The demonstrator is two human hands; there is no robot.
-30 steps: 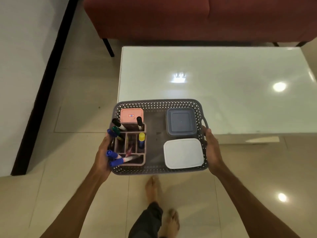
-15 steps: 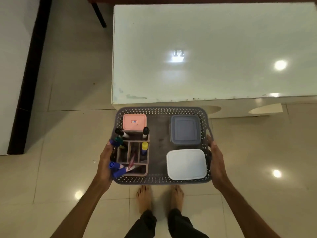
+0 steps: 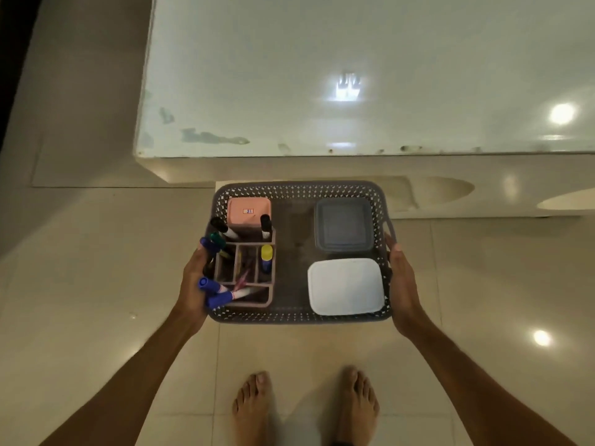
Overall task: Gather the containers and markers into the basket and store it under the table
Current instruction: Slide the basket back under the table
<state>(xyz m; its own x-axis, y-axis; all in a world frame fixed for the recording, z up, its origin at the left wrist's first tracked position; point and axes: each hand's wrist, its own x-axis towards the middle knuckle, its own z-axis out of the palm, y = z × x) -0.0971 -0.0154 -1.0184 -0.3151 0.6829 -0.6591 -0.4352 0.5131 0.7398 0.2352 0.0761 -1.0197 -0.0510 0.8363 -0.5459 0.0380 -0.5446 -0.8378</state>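
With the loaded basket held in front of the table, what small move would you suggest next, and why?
Probably lower the basket toward the floor. Both hands, left and right, grip its sides, everything is inside, and it sits level with the table edge, above the space beneath.

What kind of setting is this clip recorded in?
Probably a home living room: a low white table on glossy floor tiles, and the person stands barefoot, carrying a basket of household items.

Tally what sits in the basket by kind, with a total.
Lidded containers: 3 (pink, grey, white)
Marker organizer: 1
Markers with visible caps: 7 (2 black, 3 blue, 1 green, 1 yellow); others deeper inside cannot be told
Total: 11, in the basket held by the left hand and right hand.
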